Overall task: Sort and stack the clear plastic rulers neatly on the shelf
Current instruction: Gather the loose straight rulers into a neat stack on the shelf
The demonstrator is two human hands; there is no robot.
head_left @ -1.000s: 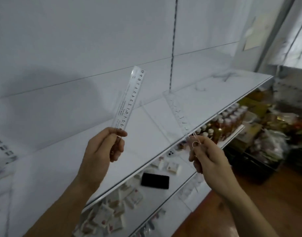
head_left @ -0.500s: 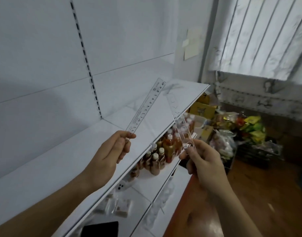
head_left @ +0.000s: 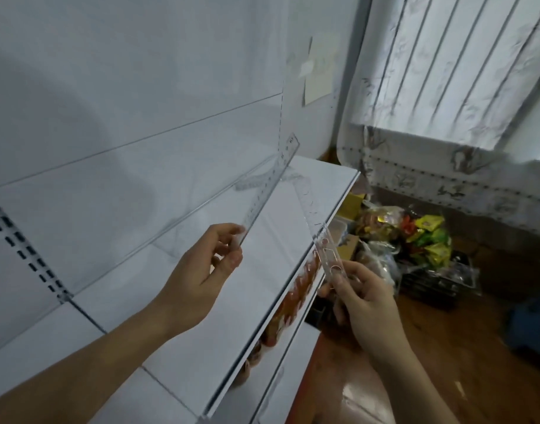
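The white shelf (head_left: 177,316) runs under the left hand (head_left: 198,273) and is cut off at the lower edge. Below its front lip, between the two hands, a lower shelf holds orange-red bottles (head_left: 293,298), blurred and mostly hidden. Beyond the right hand (head_left: 365,298), a dark basket (head_left: 439,280) on the floor carries yellow and green packets (head_left: 427,237), too smeared to read. The left hand pinches the bottom end of a clear ruler (head_left: 270,191) that slants up and away over the shelf. The right hand grips the lower end of a second clear ruler (head_left: 319,237), leaning up-left, its tip close to the first; whether they touch is unclear.
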